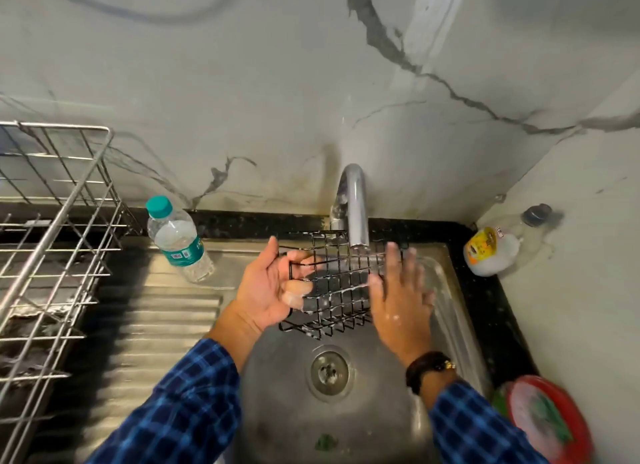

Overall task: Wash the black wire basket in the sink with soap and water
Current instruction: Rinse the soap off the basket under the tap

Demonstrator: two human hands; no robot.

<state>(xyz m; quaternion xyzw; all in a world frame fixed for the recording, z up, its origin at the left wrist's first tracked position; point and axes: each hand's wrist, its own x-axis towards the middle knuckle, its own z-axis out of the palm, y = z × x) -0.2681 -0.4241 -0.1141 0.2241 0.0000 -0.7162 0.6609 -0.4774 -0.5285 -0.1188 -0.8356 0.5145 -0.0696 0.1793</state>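
Fingers (294, 290) of the left hand (266, 290) curl around the left edge of the black wire basket (332, 283), gripping it above the sink (277, 377). Spread flat, the right hand (401, 297) presses its wet right side. Just beyond the fingertips, the tap (355, 207) runs water over it.

Beside the curved chrome tap (353, 204), the right hand (401, 301) is motion-blurred and hides the right side of the black wire basket (332, 283). Left of the tap, the steel wire dish rack (52, 228) runs off the frame edge.
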